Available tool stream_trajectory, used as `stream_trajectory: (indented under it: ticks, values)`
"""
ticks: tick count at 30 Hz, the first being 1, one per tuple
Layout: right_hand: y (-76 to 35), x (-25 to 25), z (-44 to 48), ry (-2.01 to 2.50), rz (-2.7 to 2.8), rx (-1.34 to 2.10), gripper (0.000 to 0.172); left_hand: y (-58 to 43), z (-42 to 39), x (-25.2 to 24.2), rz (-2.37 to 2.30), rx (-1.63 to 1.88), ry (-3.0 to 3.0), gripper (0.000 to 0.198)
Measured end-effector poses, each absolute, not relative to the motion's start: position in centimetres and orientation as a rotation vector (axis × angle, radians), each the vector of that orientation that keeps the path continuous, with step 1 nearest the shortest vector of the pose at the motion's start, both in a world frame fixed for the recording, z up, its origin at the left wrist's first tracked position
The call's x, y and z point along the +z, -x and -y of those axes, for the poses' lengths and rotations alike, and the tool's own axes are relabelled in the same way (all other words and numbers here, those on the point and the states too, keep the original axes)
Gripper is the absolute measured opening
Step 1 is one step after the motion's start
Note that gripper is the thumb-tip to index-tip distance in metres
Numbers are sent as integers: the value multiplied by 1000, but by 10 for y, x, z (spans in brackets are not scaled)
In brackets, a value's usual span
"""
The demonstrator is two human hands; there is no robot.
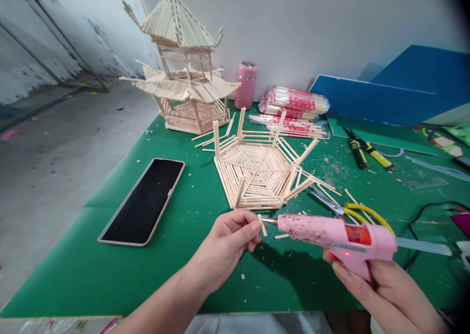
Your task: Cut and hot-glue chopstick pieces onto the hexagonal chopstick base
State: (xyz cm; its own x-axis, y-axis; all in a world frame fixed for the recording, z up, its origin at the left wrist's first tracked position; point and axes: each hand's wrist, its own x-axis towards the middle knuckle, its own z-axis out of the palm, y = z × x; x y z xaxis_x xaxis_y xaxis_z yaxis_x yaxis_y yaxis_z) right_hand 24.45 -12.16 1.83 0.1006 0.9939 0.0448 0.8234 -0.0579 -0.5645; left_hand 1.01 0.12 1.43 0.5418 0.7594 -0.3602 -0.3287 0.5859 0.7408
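Note:
My left hand [235,236] pinches a short piece of wooden stick [263,226] between thumb and fingers. My right hand [378,285] is wrapped round the handle of a pink hot glue gun [330,233], whose red light glows. The gun's metal nozzle meets the upper end of the stick piece, or lies just beside it. A clear glue stick [424,246] pokes out of the gun's back. Just beyond both hands lies a hexagonal stick base [253,172] with several posts standing or leaning outward at its corners.
A stick pagoda model [187,89] stands at the back left. Around the table [176,275] are a phone [143,204], a pink flask [246,85], bundles of wrapped chopsticks [293,104], yellow-black cutters [367,150], yellow-handled pliers [367,216] and a black cable [422,216].

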Motion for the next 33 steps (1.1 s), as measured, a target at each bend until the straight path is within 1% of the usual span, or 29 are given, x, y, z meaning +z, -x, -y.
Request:
stream_trajectory:
  ticks: [11, 33]
  values:
    - [-246, 19, 124, 1984, 1758, 554, 22, -11, -2, 16, -743, 717, -663, 16]
    - [-246, 17, 129, 1981, 1783, 479, 21, -10, -2, 17, -761, 716, -673, 17]
